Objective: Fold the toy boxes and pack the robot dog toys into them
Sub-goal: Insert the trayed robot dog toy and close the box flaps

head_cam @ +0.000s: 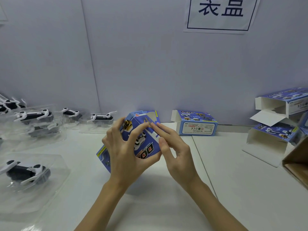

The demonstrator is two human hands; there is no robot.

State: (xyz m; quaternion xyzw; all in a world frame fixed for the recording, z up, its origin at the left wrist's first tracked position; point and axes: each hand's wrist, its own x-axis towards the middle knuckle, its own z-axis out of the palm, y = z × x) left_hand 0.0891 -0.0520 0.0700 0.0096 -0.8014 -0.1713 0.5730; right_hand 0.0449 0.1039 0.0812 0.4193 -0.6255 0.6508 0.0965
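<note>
A blue toy box [146, 144] printed with robot dogs is held above the middle of the white table [166, 205]. My left hand [123, 152] grips it from the left, fingers curled over its front face. My right hand [173, 147] pinches a flap at its right edge between thumb and fingers. Black-and-white robot dog toys in clear plastic trays lie at the left: one near me [26, 172], others further back [33, 115], [101, 116].
A folded blue box [195, 125] lies by the wall behind my hands. Several open boxes [281, 110] are piled at the right, beside the corner of a brown carton [298, 162]. A white sign [221, 14] hangs on the wall.
</note>
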